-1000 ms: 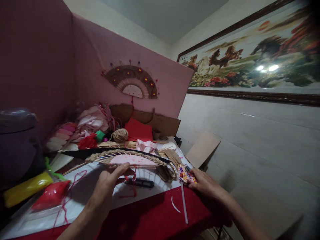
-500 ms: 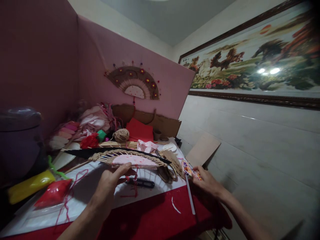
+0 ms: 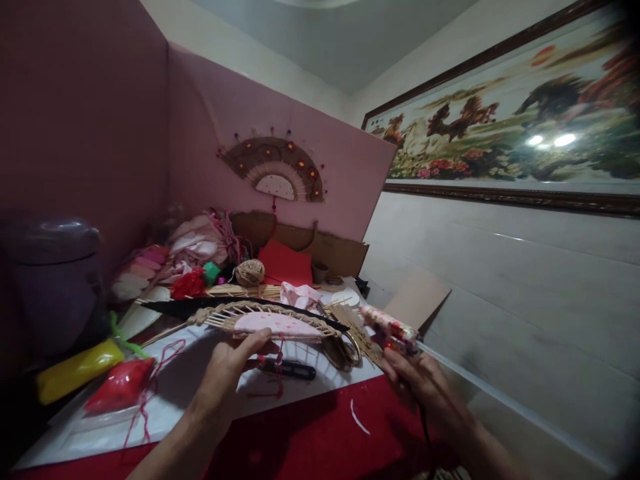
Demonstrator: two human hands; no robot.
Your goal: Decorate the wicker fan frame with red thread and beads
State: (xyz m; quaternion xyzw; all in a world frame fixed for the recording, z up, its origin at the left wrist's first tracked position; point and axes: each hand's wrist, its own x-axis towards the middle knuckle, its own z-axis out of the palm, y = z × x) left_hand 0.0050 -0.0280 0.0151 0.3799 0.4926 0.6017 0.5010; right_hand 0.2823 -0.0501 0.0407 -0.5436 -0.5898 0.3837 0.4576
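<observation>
My left hand (image 3: 245,357) grips a hand-made fan (image 3: 275,325) by its lower edge, thumb on the pink spotted cloth half-circle. The fan has thin sticks, a braided twine band and a black strip along its outer edge. A red cord (image 3: 280,363) hangs below it. My right hand (image 3: 420,380) is wrapped round a flower-patterned hot glue gun (image 3: 393,330), its small red light on. A long clear glue stick (image 3: 480,375) sticks out of its back toward the right. The nozzle points left, apart from the fan.
A black utility knife (image 3: 295,369) and scissors (image 3: 347,352) lie below the fan. Red (image 3: 120,385) and yellow (image 3: 80,370) packets lie left. Behind are a twine ball (image 3: 249,273), red sheets (image 3: 285,262) and cloth (image 3: 197,240). A finished fan (image 3: 275,170) hangs on the pink board (image 3: 345,167).
My right hand has raised the glue gun and turned it, so the glue stick swings from pointing down to pointing right. My left hand keeps its hold on the fan. The view has shifted slightly.
</observation>
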